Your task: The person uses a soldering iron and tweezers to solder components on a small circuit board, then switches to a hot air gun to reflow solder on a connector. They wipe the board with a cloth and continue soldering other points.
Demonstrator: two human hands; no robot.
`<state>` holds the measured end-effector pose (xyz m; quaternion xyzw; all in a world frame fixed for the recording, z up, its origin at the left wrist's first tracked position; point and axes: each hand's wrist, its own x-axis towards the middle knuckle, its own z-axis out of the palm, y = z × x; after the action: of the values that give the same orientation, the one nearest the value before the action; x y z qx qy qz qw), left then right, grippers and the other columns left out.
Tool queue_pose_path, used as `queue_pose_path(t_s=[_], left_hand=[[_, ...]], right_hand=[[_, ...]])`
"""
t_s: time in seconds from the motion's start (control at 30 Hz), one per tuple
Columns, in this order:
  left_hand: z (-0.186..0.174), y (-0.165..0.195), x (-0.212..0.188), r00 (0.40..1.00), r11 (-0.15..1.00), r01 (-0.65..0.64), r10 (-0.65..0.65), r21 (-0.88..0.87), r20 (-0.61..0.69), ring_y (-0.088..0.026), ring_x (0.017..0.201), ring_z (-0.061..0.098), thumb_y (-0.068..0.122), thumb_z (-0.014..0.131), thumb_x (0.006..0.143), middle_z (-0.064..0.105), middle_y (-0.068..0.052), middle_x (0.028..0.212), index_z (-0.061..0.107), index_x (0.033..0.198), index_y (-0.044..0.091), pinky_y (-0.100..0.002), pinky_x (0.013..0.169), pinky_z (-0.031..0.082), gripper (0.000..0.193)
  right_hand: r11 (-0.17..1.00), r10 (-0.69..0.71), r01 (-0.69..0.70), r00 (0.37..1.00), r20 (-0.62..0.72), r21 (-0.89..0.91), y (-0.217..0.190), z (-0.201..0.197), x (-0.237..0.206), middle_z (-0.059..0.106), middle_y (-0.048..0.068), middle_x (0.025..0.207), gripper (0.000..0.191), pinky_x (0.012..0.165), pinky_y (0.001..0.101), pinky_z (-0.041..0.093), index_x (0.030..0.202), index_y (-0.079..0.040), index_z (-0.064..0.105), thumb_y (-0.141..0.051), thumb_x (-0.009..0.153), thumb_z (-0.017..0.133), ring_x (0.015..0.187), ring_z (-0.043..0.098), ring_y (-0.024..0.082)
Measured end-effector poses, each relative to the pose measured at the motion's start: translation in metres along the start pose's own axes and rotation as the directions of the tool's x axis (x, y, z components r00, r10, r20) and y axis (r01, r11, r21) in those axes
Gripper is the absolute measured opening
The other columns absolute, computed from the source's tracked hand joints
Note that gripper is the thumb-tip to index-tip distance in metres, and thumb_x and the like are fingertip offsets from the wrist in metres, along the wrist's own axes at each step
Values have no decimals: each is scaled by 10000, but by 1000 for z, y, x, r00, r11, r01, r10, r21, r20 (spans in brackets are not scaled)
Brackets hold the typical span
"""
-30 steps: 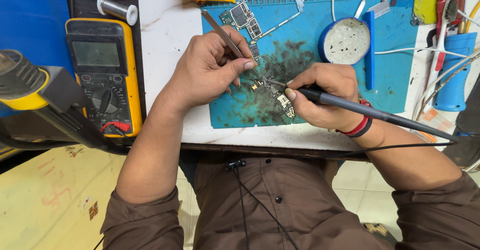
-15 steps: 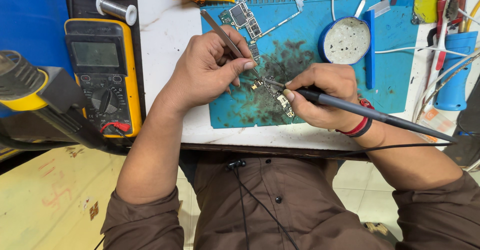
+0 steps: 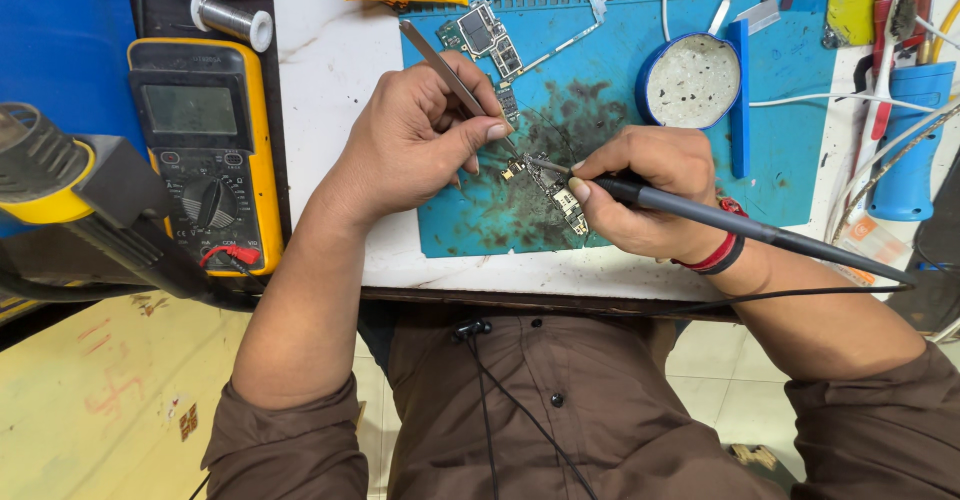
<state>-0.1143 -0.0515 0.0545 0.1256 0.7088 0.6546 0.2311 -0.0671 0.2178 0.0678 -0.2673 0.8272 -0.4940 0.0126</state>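
My left hand [image 3: 420, 145] pinches metal tweezers [image 3: 445, 72], their tips down at a small circuit board [image 3: 558, 188] on the blue work mat [image 3: 600, 90]. My right hand [image 3: 645, 190] grips a black soldering iron [image 3: 740, 230] like a pen, its tip touching the same board just right of the tweezer tips. The board lies on a dark, stained patch of the mat between both hands.
A yellow multimeter [image 3: 205, 155] sits left of the mat, a solder spool [image 3: 232, 20] above it. Another circuit board [image 3: 490, 38] and a round blue tin [image 3: 692, 80] lie farther back. A hot-air handle [image 3: 90, 200] juts in at left. Tools and cables crowd the right edge.
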Motion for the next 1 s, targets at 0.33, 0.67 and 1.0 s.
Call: queue_pose_path(t_s=[0.33, 0.67, 1.0], left_hand=[[-1, 0, -1, 1000, 1000, 6, -6, -7, 2, -59, 689, 682, 51, 728, 977, 707, -28, 843, 639, 1022, 37, -214, 593, 572, 100], [-2, -1, 0, 1000, 1000, -3, 3, -9, 11, -59, 689, 685, 57, 723, 980, 704, -26, 845, 635, 1024, 38, -214, 590, 575, 100], [0, -1, 0, 1000, 1000, -1, 1, -2, 10, -59, 683, 683, 64, 728, 981, 708, -25, 835, 638, 1021, 41, -213, 583, 571, 101]], right_hand=[[1000, -10, 10, 1000, -2, 10, 0, 0, 0, 688, 83, 787, 91, 567, 284, 443, 928, -26, 690, -46, 889, 770, 623, 642, 150], [1000, -3, 3, 1000, -5, 10, 0, 0, 0, 683, 82, 777, 91, 559, 283, 436, 925, -25, 690, -39, 882, 769, 611, 636, 147], [1000, -8, 8, 1000, -2, 1, -1, -1, -1, 681, 83, 772, 96, 559, 285, 430, 921, -27, 692, -44, 881, 777, 609, 631, 150]])
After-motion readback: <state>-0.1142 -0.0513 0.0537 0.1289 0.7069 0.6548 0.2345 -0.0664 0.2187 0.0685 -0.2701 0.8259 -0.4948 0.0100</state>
